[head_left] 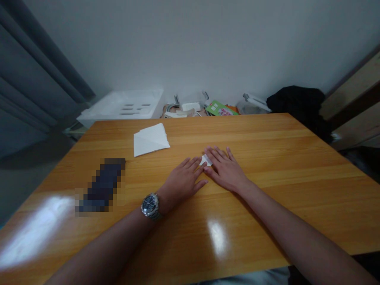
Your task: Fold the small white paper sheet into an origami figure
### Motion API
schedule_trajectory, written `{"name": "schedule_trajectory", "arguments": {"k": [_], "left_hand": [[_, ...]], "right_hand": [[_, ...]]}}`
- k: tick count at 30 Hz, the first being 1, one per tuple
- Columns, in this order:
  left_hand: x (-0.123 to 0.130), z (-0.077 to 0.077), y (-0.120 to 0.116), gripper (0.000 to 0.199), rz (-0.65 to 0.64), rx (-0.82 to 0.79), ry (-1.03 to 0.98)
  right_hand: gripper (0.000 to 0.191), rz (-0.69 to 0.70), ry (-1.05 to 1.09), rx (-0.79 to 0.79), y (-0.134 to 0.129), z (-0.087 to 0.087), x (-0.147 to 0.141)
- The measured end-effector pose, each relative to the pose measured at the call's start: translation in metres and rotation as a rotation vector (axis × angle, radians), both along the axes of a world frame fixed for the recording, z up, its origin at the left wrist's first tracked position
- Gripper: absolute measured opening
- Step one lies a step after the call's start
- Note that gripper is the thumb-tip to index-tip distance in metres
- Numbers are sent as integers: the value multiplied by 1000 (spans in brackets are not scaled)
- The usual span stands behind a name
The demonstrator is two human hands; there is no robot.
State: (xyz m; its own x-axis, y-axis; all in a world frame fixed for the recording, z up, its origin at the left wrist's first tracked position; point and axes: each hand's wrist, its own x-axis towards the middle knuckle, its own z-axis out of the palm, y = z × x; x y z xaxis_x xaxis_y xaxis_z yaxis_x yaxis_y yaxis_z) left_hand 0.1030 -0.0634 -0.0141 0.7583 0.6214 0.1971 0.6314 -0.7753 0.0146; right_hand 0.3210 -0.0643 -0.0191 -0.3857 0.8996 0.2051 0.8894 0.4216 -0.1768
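A small piece of white paper point(205, 160) lies on the wooden table, partly covered by my fingers, so its full shape is hidden. My left hand point(183, 180) rests palm down at its left side, fingers stretched out and touching the paper's edge. From the right, my right hand point(226, 169) lies flat with fingers spread, its index finger and thumb over the paper. A metal wristwatch point(150, 205) is on my left wrist. Farther back on the left sits a stack of white paper sheets point(151, 139), apart from both hands.
A dark pixelated object point(103, 186) lies on the table point(282, 158) at the left. Behind the far edge are a white plastic tray point(124, 103), a green booklet point(221, 108) and a black cloth-like heap point(297, 101). A grey curtain point(35, 59) hangs at the left.
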Motion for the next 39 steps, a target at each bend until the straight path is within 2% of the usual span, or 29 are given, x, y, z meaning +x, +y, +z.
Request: {"name": "schedule_trajectory", "arguments": {"k": [3, 6, 16, 20, 24, 30, 32, 35, 39], "left_hand": [[0, 0, -1, 60, -3, -15, 4], [1, 0, -1, 61, -6, -24, 5], [2, -5, -3, 64, -12, -67, -31], [-1, -4, -1, 63, -26, -86, -26], [-2, -3, 1, 61, -28, -75, -32], [-1, -1, 3, 59, -27, -58, -53], [0, 0, 5, 58, -30, -57, -61], [0, 3, 9, 54, -35, -57, -77], [-1, 5, 12, 46, -48, -78, -107]], "right_hand": [[68, 44, -1, -6, 1, -1, 0], [73, 93, 3, -77, 2, -4, 2], [81, 76, 7, -149, 1, -2, 1], [75, 66, 16, -157, 3, -3, 8], [70, -34, 11, -161, 5, -7, 24], [64, -43, 23, -121, 7, -7, 34], [60, -12, 66, -75, 8, 0, 35], [51, 139, 212, 45, 9, 10, 35], [39, 275, 275, 73, 9, 11, 32]]}}
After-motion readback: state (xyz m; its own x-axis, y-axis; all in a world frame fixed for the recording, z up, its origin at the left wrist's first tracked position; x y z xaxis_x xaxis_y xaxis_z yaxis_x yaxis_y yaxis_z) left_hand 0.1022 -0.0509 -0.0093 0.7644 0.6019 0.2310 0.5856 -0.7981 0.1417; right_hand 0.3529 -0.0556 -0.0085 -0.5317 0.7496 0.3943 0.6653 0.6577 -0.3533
